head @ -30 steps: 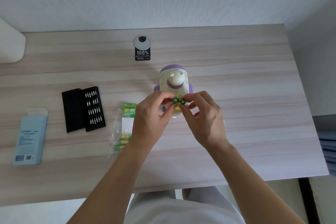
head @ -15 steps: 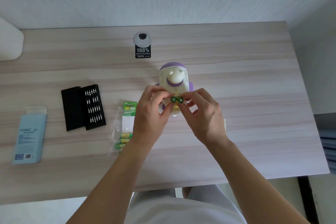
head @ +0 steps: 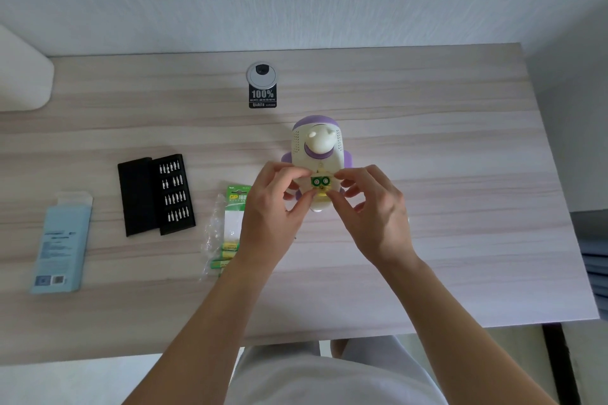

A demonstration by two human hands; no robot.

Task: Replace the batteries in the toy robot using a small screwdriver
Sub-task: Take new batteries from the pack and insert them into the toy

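I see the wooden desk (head: 427, 128) running from the wall to the near edge by my lap; its right half is bare, and so is the strip in front of my wrists. Left of centre lie a pale blue box (head: 61, 246), its print too small to read, and an open black bit case (head: 156, 195) with rows of silver bits. The cream and purple toy robot (head: 317, 148) lies mid-desk, just below a black sticker (head: 262, 98) reading "100%". A green "GP" battery pack (head: 234, 207) lies just left of my hands with loose cells at its lower end. My left hand (head: 273, 210) and right hand (head: 371, 210) are pinched together on two green-ended batteries (head: 320, 181), held side by side over the robot's lower body.
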